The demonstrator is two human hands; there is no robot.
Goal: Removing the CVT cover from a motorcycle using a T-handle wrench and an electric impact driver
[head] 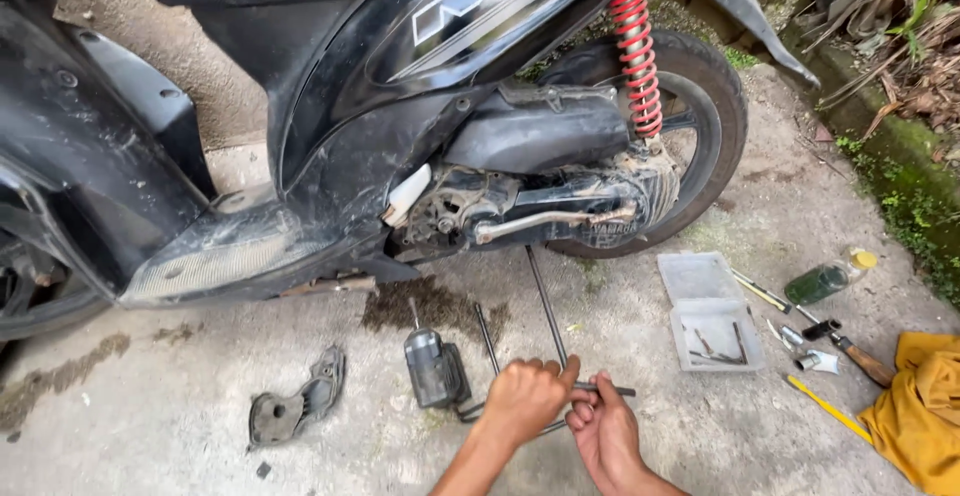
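1. The black scooter with the red coil shock absorber (pixel 637 51) stands on the grey concrete ground (pixel 150 426), and its grey engine case with the silver kick lever (pixel 545 218) is open to view. It is better to keep the body well apart from the rear wheel while working low beside it.
2. The yellow cloth (pixel 920 406) lies at the right edge, and the clear plastic parts box with small metal pieces (pixel 712 314) lies between it and the hands. Small parts are safest when they go into this box.
3. The grey cylindrical motor part (pixel 435 366) lies on the ground just beside the left hand, and a black cover piece (pixel 295 406) lies further left.
4. The left hand (pixel 525 398) is closed in a fist over the long thin dark metal rod (pixel 610 390). I judge that a firm grip here stops the rod from turning.
5. The right hand (pixel 600 431) is curled around the same rod from below, its thumb touching it. I cannot tell what is at the joint between the hands.
6. The rod is held just above the ground, in front of the engine; two similar rods (pixel 545 301) lie near.
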